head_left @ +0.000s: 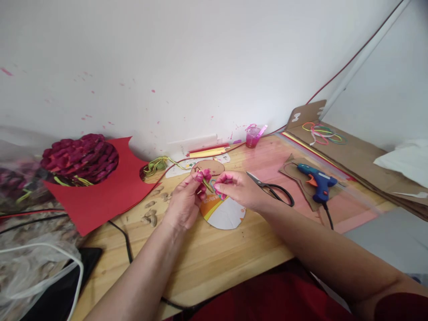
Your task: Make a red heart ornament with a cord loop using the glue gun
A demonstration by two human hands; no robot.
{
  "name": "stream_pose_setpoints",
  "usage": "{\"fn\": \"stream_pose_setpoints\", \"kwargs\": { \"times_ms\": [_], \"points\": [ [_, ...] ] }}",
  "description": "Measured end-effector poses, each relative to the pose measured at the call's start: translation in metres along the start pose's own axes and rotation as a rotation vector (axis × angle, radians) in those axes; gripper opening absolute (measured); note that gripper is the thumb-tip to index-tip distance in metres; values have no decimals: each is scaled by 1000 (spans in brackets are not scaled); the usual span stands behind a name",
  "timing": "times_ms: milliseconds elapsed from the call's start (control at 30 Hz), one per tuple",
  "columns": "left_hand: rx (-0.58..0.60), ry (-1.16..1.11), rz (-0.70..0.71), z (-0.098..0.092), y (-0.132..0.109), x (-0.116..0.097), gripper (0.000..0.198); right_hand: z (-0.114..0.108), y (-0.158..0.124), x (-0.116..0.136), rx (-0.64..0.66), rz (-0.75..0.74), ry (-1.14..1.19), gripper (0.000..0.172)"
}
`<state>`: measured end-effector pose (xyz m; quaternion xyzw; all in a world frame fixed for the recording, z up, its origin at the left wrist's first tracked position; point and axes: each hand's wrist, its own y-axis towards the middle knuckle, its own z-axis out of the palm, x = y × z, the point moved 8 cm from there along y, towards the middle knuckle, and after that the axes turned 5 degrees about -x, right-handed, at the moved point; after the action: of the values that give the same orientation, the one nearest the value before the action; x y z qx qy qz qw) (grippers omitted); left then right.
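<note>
My left hand (pixel 185 196) and my right hand (pixel 236 189) meet above the middle of the table, their fingertips stained pink. A thin olive-green strand (pixel 207 185) runs from my left fingertips towards the right ones. My left hand pinches it; what my right fingers pinch is too small to make out. Beneath both hands lies a round printed card disc (pixel 228 216), white, yellow and orange. Behind them is a plain brown cardboard disc (pixel 214 167). Loose peanut shells (pixel 150 217) are scattered to the left of my left hand.
Black-handled scissors (pixel 276 191) and a blue glue gun (pixel 319 180) on cardboard lie at right. A pink cup (pixel 253 137) stands by the wall. At left are red card (pixel 100 203), a magenta shell-like cluster (pixel 80 158), green yarn (pixel 157 166) and cables.
</note>
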<state>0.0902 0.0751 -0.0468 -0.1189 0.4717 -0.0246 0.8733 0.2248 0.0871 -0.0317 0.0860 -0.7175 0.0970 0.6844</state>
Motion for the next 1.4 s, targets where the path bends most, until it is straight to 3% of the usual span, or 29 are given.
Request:
{"fn": "stream_pose_setpoints", "kwargs": {
  "times_ms": [100, 233, 433, 700, 967, 1100, 1300, 1400],
  "points": [
    [-10, -18, 10, -1, 1, 0, 26, 1, -1, 0, -1, 21, 17, 18],
    [0, -29, -3, 2, 0, 2, 24, 3, 0, -2, 7, -55, 10, 26],
    [5, -15, -2, 1, 1, 3, 27, 2, 3, -10, 9, -103, -105, 16],
    [-75, 4, 71, -4, 2, -2, 21, 1, 2, -6, 11, -64, -128, 12],
    [-40, 85, 170, -3, 3, -8, 32, -2, 2, -5, 5, 27, -73, 11],
    [-21, 137, 142, -2, 4, -4, 35, -10, 4, -1, -12, 61, 20, 16],
    [-39, 100, 47, 1, -1, 8, 39, -13, 4, 5, -23, -53, 205, 23],
    [-51, 59, 34, 1, -1, 10, 38, -12, 4, 3, -8, -41, 190, 22]
  ]
}}
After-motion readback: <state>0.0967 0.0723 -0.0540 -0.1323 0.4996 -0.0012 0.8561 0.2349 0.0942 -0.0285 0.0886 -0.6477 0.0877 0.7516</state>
